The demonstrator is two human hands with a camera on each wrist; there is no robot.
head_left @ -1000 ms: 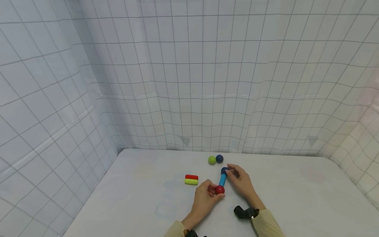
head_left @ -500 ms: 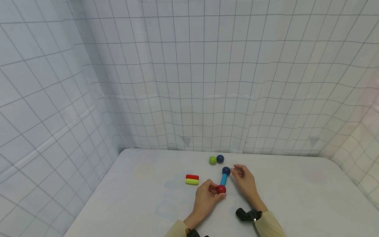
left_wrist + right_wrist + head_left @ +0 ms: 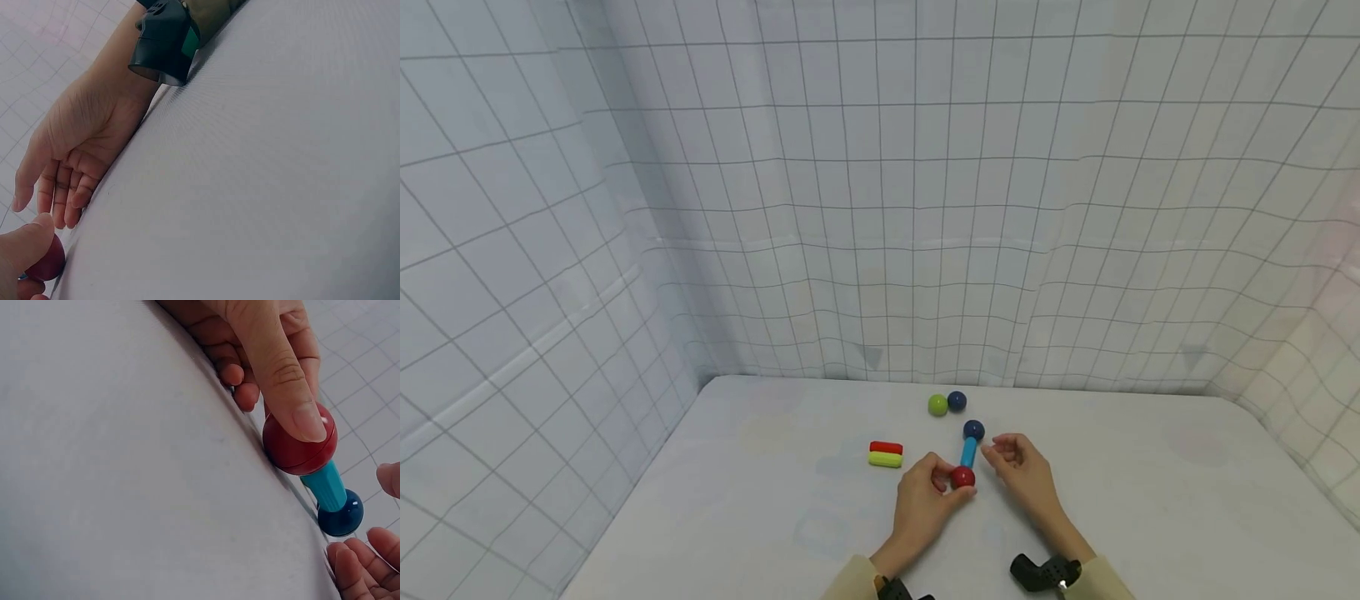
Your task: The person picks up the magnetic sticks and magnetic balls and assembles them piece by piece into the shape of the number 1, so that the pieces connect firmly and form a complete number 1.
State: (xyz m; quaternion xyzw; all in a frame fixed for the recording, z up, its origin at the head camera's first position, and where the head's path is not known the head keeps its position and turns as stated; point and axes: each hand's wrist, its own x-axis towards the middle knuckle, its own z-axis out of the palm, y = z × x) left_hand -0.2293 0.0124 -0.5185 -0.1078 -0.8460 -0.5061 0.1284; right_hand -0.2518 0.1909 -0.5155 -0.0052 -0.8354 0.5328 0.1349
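A red ball (image 3: 962, 477), a light blue rod (image 3: 968, 452) and a dark blue ball (image 3: 973, 430) form one joined piece on the white table. My left hand (image 3: 919, 504) pinches the red ball between thumb and fingers; the right wrist view shows that thumb (image 3: 287, 381) lying over the ball (image 3: 300, 447). To the right of the piece, my right hand (image 3: 1026, 479) is apart from it with loosely bent fingers and nothing between them. In the left wrist view the right hand's palm (image 3: 81, 137) faces the camera.
Left of the hands, a red rod (image 3: 886, 447) and a yellow-green rod (image 3: 885, 459) lie side by side. Farther back, a green ball (image 3: 937, 405) and another dark blue ball (image 3: 957, 401) sit together. A grid-patterned curtain (image 3: 917, 250) stands behind the table (image 3: 737, 500).
My right hand has let go of the dark blue ball and drawn back to the right and toward me. The left hand keeps its pinch on the red ball.
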